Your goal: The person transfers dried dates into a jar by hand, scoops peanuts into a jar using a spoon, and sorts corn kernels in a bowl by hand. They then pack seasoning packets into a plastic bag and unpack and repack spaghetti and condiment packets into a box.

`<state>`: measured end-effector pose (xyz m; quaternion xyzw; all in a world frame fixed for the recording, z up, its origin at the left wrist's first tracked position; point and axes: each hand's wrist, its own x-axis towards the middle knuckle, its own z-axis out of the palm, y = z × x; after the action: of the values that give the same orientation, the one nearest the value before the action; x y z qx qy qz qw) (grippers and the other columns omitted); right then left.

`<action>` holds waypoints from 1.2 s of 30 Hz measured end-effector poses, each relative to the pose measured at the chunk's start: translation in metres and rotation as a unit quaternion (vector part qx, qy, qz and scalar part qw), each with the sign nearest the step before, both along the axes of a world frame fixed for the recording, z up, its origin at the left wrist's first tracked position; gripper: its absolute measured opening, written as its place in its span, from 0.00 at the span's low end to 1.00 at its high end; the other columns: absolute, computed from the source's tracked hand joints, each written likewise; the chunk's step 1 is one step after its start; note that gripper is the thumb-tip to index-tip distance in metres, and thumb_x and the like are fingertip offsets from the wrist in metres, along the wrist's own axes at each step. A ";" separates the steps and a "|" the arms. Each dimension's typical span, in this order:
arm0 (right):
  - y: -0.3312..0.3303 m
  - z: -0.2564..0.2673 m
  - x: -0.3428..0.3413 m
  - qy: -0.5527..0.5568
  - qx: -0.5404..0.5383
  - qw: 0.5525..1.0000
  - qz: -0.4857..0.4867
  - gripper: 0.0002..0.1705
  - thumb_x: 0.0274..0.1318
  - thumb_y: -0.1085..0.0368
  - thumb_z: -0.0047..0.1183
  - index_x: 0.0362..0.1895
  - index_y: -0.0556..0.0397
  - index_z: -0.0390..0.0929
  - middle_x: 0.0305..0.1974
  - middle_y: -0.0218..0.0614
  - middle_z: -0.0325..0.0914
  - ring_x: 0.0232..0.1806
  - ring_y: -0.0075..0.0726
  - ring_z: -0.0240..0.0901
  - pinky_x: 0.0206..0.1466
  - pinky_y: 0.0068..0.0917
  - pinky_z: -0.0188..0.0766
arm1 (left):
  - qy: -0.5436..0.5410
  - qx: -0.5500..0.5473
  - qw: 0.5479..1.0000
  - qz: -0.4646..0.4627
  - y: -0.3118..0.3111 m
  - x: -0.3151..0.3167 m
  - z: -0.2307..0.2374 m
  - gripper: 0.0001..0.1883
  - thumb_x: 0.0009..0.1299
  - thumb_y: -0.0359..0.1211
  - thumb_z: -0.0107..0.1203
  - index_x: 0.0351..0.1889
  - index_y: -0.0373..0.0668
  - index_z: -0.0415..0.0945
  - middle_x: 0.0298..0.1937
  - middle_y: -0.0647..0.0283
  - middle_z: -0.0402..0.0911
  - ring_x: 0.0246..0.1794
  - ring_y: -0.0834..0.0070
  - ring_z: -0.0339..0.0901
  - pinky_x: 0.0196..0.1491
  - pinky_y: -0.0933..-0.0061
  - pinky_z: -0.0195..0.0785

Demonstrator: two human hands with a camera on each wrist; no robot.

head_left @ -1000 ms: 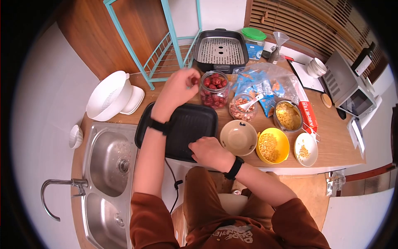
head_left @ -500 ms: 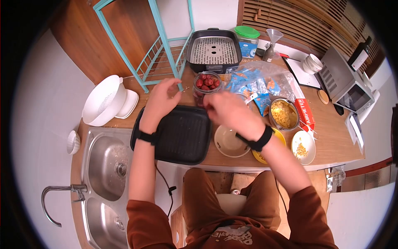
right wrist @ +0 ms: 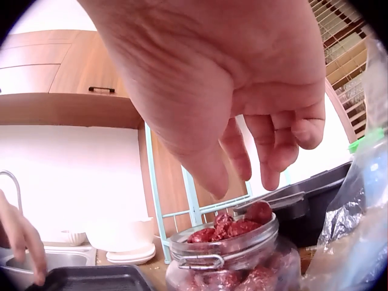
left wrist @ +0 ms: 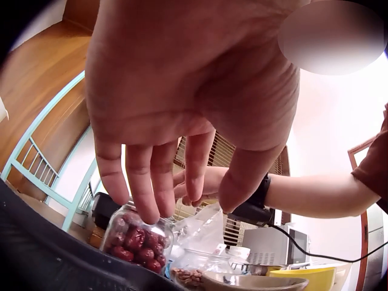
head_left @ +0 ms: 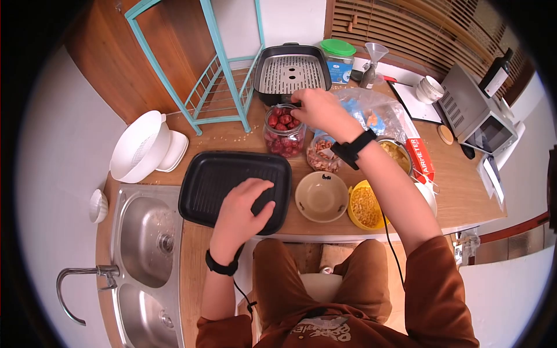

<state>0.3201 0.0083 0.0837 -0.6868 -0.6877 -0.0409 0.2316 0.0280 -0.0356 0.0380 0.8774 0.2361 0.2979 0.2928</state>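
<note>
A glass clip-top jar is filled with wrinkled red dates. Over its mouth hovers my right hand, fingers loosely bent. The right wrist view shows nothing between that thumb and fingers, with the dates just below the fingertips. My left hand is spread above the black ridged grill pan. Its fingers hang down with the thumb apart, holding nothing in the left wrist view. Between the jar and the beige bowl stands a smaller jar of nuts, partly covered by my right hand.
Yellow bowl with corn-coloured pieces stands right of the beige one. Behind are a black tray with a perforated plate, a turquoise rack and plastic bags. A sink and white colander are at left.
My right hand has moved from the pan's right edge up to the date jar. My left hand has left the jar's side and come back over the pan.
</note>
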 end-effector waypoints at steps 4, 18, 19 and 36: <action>-0.034 0.014 0.011 0.045 0.021 0.999 0.003 0.19 0.53 0.57 0.64 0.45 0.57 0.83 0.36 0.50 0.83 0.41 0.57 0.82 0.45 0.45 0.76 | -0.034 -0.029 0.999 0.023 -0.018 0.002 -0.015 0.16 0.63 0.28 0.63 0.49 0.37 0.79 0.48 0.53 0.82 0.48 0.50 0.80 0.51 0.60 0.74; -0.159 0.010 0.029 0.275 -0.074 0.957 -0.058 0.25 0.59 0.55 0.65 0.54 0.61 0.80 0.37 0.32 0.81 0.29 0.21 0.70 0.33 0.24 0.72 | -0.128 -0.163 0.976 0.064 -0.048 0.026 -0.061 0.17 0.64 0.27 0.65 0.51 0.37 0.80 0.46 0.58 0.84 0.42 0.72 0.81 0.40 0.73 0.71; -0.160 -0.006 0.028 0.274 -0.048 0.957 -0.085 0.27 0.59 0.55 0.65 0.56 0.61 0.79 0.39 0.34 0.81 0.30 0.21 0.70 0.34 0.24 0.73 | -0.129 -0.162 0.976 0.063 -0.049 0.031 -0.064 0.17 0.64 0.27 0.65 0.51 0.37 0.80 0.46 0.58 0.84 0.42 0.72 0.81 0.40 0.73 0.71; -0.089 -0.061 0.047 0.185 -0.124 0.947 -0.230 0.21 0.62 0.56 0.52 0.46 0.64 0.81 0.48 0.63 0.81 0.54 0.65 0.78 0.60 0.48 0.73 | 0.040 -0.211 0.976 0.013 0.050 0.140 -0.101 0.36 0.68 0.36 0.65 0.73 0.36 0.64 0.63 0.51 0.78 0.51 0.72 0.81 0.51 0.70 0.75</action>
<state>0.3671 -0.0805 0.0227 -0.8452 -0.4554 0.1203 0.2525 0.1683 0.0146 -0.0626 0.8038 0.3169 0.2094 0.4579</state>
